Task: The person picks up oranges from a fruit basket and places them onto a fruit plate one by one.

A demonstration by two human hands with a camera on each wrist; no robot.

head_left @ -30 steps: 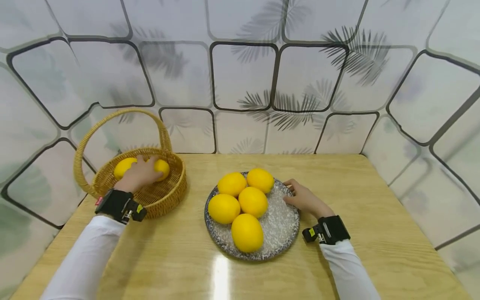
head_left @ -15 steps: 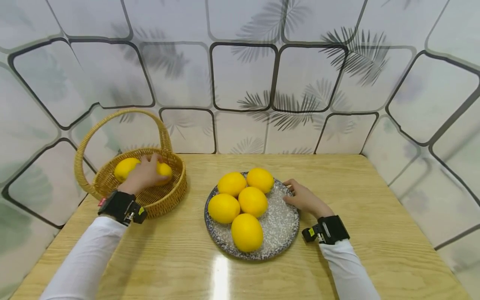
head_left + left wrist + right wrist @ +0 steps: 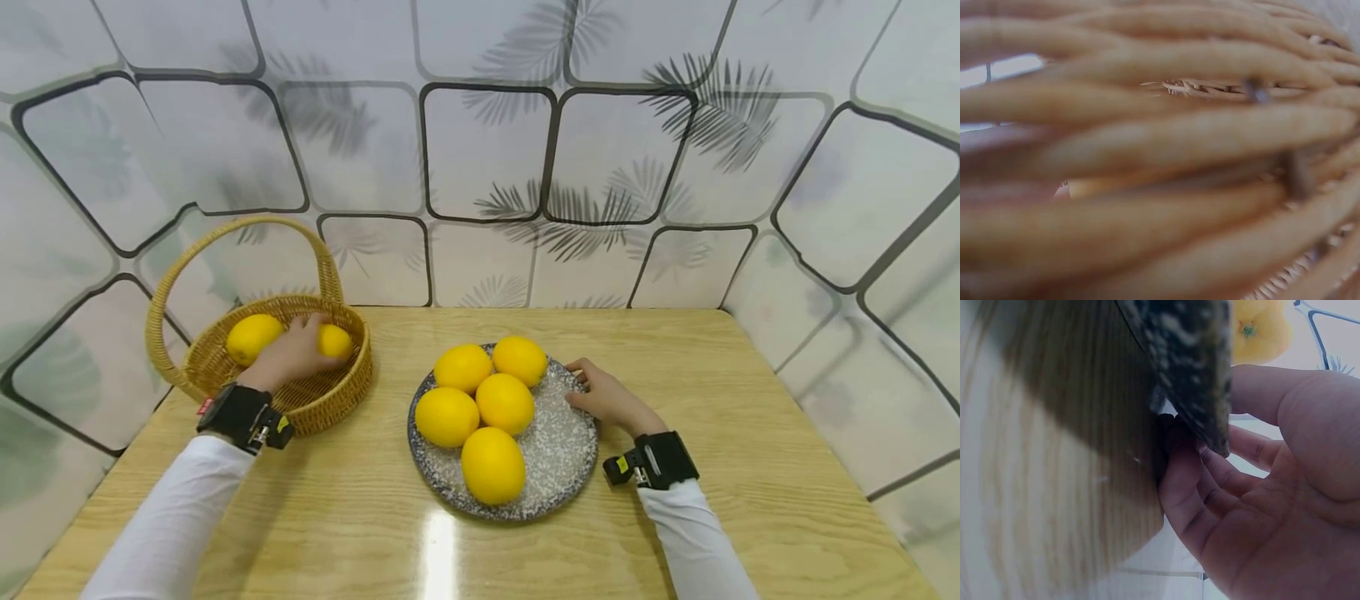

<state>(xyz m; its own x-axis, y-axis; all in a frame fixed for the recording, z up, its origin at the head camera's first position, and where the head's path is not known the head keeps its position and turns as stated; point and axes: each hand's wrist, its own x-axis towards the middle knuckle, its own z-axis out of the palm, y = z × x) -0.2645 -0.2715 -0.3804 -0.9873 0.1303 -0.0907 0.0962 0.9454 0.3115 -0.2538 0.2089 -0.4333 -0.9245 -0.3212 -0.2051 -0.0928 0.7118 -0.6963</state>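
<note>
Inside the wicker basket my left hand grips a yellow lemon, with the fingers over its far and left sides. Another lemon lies left of that hand, in the basket. Blurred basket weave fills most of the left wrist view, hiding the grasp. My right hand holds the right rim of a speckled grey plate. In the right wrist view, its thumb is at the rim's upper side and fingers reach under it. Several lemons sit on the plate's left part.
The basket's tall arched handle rises over the left forearm's side. The wooden table meets a patterned wall covering at the back and sides. Table surface separates the basket from the plate.
My left hand has shifted slightly right within the basket, the gripped lemon moving right with it. More of the left lemon now shows. The right hand and plate stay nearly still.
</note>
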